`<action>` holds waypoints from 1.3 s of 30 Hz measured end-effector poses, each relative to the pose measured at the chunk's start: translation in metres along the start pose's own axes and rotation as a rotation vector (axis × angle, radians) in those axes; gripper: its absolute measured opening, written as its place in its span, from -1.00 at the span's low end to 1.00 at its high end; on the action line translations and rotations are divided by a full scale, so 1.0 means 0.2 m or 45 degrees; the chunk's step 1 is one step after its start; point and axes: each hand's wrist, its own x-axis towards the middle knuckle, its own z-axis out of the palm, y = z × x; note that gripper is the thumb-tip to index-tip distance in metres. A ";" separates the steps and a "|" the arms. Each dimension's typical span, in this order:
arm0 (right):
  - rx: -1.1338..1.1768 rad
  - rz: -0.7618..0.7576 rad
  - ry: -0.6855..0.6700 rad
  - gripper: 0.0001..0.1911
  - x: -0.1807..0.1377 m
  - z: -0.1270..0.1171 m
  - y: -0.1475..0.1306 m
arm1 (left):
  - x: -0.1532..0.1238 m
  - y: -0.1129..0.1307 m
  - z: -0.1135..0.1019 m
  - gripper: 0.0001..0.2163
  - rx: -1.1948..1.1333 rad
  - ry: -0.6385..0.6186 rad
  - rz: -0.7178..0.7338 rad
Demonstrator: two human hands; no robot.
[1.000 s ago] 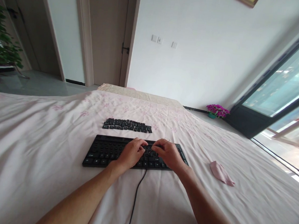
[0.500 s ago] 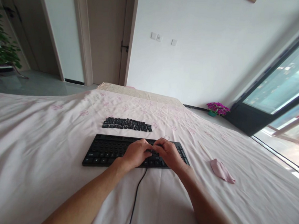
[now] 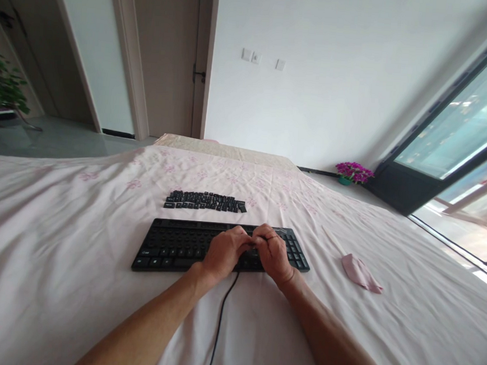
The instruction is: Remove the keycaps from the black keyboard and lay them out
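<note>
A black keyboard (image 3: 171,239) lies on the cloth in front of me, its middle section partly covered by my hands. Many key positions on its left and middle show bare round mounts, while caps sit along the lower rows and at the right end. My left hand (image 3: 226,251) is closed in a pinch above the keys; what its fingertips hold is hidden. Against it, fingertips nearly touching, my right hand (image 3: 272,255) is curled shut. A thin wire loop (image 3: 281,230) sticks out behind the right hand's fingers. Loose black keycaps (image 3: 204,201) lie in rows beyond the keyboard.
A black cable (image 3: 221,321) runs from the keyboard towards me. To the right, a crumpled pink cloth (image 3: 360,273) rests on the pale flowered bedsheet (image 3: 71,281). Farther off stand a pot of purple flowers (image 3: 354,173) and a leafy plant (image 3: 1,76).
My right hand has turned and its fingers have curled in closer to the left fingertips. The wire loop has swung to the right. The whole view has shifted slightly.
</note>
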 end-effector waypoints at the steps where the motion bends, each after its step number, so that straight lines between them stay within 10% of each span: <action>1: 0.011 -0.009 0.038 -0.84 0.00 0.00 0.00 | 0.00 0.00 0.00 -0.81 -0.049 0.018 -0.006; 11: -0.231 -0.105 0.034 -0.80 0.06 -0.04 -0.08 | 0.03 -0.07 0.00 -0.64 -0.515 0.146 -0.274; 22: -0.616 0.225 -0.330 -0.86 0.08 -0.02 -0.08 | 0.03 -0.07 -0.01 -0.58 -0.711 0.260 -0.385; 39: -0.650 0.655 -0.314 -0.84 0.47 0.06 0.32 | 0.03 -0.10 0.02 -0.71 -0.388 0.337 -0.246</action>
